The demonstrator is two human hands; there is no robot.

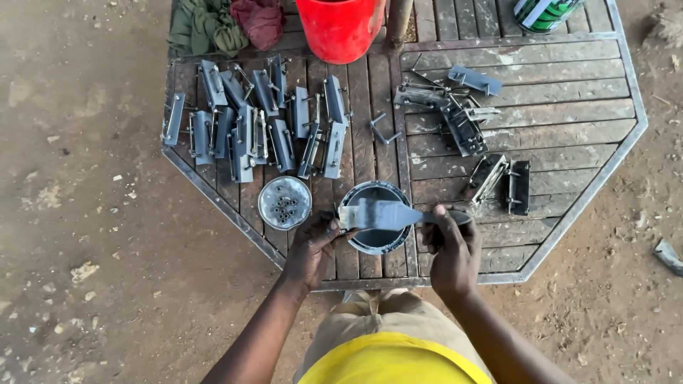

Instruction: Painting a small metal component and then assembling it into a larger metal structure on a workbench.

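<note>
Paintbrush (pixel 388 213) flat across open grey paint can (pixel 376 217) at near edge of slatted table (pixel 569 135), pinched at bristle end by left hand (pixel 313 245), handle gripped by right hand (pixel 452 252). Best wiped against rim, level, excess dripping inside. Red bucket (pixel 340 28) and green-striped tin (pixel 544 13) at far edge.

Grey paint-coated brush (pixel 380 214) lying flat across open paint tin (pixel 376 245), table's near edge.
</note>
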